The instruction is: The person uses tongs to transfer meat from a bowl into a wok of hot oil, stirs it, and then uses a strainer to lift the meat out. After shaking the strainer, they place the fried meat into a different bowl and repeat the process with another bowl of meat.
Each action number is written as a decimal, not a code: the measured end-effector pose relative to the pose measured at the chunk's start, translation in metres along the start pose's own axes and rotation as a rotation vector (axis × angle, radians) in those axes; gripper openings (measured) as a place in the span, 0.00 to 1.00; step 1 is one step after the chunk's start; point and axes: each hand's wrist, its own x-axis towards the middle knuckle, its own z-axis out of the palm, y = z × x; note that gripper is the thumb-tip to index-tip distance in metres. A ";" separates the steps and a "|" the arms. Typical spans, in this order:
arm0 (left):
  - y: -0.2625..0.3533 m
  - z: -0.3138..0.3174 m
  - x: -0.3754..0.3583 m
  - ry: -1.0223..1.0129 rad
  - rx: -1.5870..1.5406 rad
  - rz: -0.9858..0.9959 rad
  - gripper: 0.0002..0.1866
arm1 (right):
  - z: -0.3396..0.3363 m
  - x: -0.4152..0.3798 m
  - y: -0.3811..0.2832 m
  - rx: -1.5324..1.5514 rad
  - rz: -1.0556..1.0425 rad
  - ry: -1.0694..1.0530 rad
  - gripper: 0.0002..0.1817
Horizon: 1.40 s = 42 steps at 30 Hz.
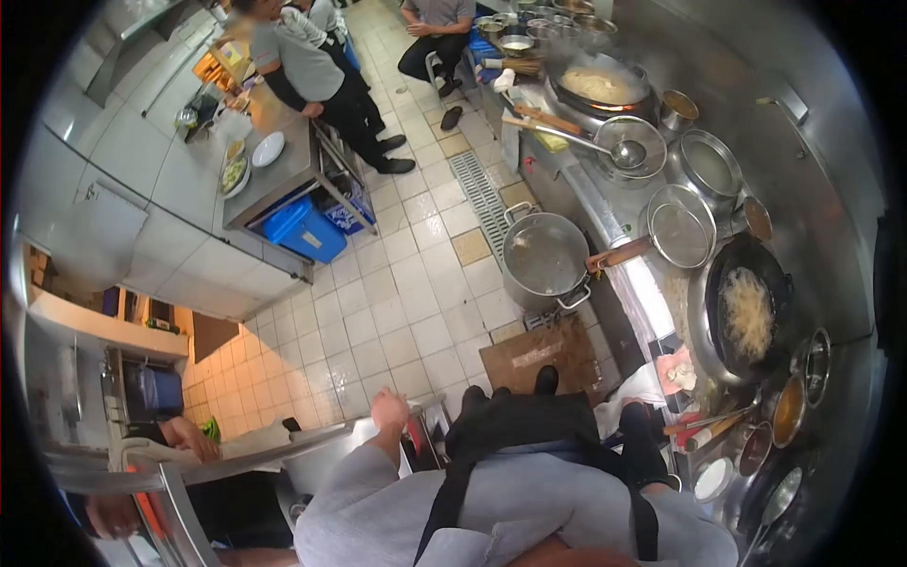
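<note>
My left hand point(389, 411) is held out beside the rim of the metal counter point(331, 437), its fingers apart and nothing visible in them. On the right, a black sleeve point(641, 444) covers my forearm and ends at a white cloth point(635, 386) by the stove edge. My right hand cannot be made out there, so its grip is unclear. Close to that cloth, a wok point(789, 283) holds pale food in bubbling oil point(746, 312). A wooden-handled strainer point(680, 227) lies above it, and utensils point(723, 425) lie below.
A large metal pot point(545, 257) stands on the floor ahead, behind a brown mat point(540, 357). Further off, a second wok point(600, 87) steams over flame. People stand at a side table point(283, 175) with a blue bin point(307, 230) underneath; another person sits farther back. A co-worker's hands show lower left.
</note>
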 end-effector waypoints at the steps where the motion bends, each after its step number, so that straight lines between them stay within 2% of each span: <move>1: 0.002 0.002 0.001 0.007 0.019 -0.036 0.17 | 0.004 0.003 -0.002 -0.005 -0.003 -0.013 0.17; 5: -0.002 0.016 0.006 0.068 0.090 0.002 0.18 | 0.029 0.025 -0.039 -0.083 -0.109 -0.097 0.17; 7: 0.004 0.016 0.010 0.085 0.101 -0.048 0.19 | 0.048 0.031 -0.055 -0.107 -0.153 -0.165 0.17; 9: -0.002 0.026 0.011 0.064 0.136 0.019 0.21 | 0.056 0.012 -0.073 0.024 -0.046 -0.215 0.16; 11: -0.010 0.032 0.014 0.105 0.137 0.056 0.21 | 0.061 -0.006 -0.112 0.216 -0.029 -0.289 0.16; 15: -0.008 0.030 0.018 0.033 0.241 -0.016 0.22 | 0.057 -0.029 -0.171 0.575 -0.289 -0.431 0.22; 16: -0.007 0.027 0.018 0.009 0.236 -0.026 0.22 | 0.057 -0.016 -0.181 0.671 -0.298 -0.546 0.24; 18: -0.008 0.032 0.023 0.020 0.186 -0.041 0.22 | 0.074 0.036 -0.216 0.786 -0.326 -0.839 0.29; 20: -0.025 0.050 0.024 0.063 0.134 -0.007 0.21 | 0.092 -0.007 -0.253 0.856 -0.380 -0.625 0.51; 22: -0.018 0.049 0.019 0.125 0.139 -0.011 0.20 | 0.099 -0.033 -0.297 0.835 -0.355 -0.492 0.68; 23: -0.008 0.035 0.014 0.115 0.124 -0.022 0.20 | 0.105 -0.037 -0.318 0.840 -0.323 -0.405 0.61; 24: -0.005 0.027 0.010 0.099 0.125 -0.027 0.20 | 0.110 -0.047 -0.336 0.855 -0.291 -0.329 0.62; 26: -0.010 0.031 0.011 0.120 0.154 -0.015 0.18 | 0.117 -0.037 -0.358 0.827 -0.275 -0.366 0.61; 29: -0.015 0.039 0.014 0.150 0.208 0.009 0.17 | 0.132 0.008 -0.372 1.070 -0.366 -0.515 0.39; 32: -0.008 0.027 0.012 0.112 0.183 0.001 0.17 | 0.120 -0.045 -0.371 0.767 -0.355 -0.120 0.24; 33: -0.001 0.020 0.008 0.102 0.163 -0.021 0.17 | 0.119 -0.063 -0.370 0.849 -0.330 -0.028 0.18; 35: 0.005 0.014 0.005 0.073 0.137 -0.045 0.17 | 0.106 -0.062 -0.351 0.793 -0.391 -0.118 0.08; 36: 0.007 0.011 0.005 0.056 0.130 -0.048 0.17 | 0.103 -0.073 -0.349 0.764 -0.425 -0.169 0.07; 37: 0.007 0.008 0.004 0.038 0.124 -0.057 0.17 | 0.093 -0.083 -0.347 0.627 -0.420 -0.037 0.07; 39: 0.009 0.008 0.003 0.049 0.110 -0.053 0.17 | 0.070 -0.002 -0.320 0.362 -0.730 0.011 0.07; 40: 0.005 0.008 0.003 0.058 0.105 -0.062 0.17 | 0.054 -0.008 -0.319 0.645 -0.460 -0.120 0.07; 41: -0.001 0.009 0.002 0.063 0.111 -0.073 0.17 | 0.048 -0.033 -0.308 0.858 -0.522 -0.107 0.08; 42: -0.002 0.013 0.004 0.068 0.111 -0.075 0.17 | 0.030 -0.053 -0.302 1.030 -0.469 -0.288 0.05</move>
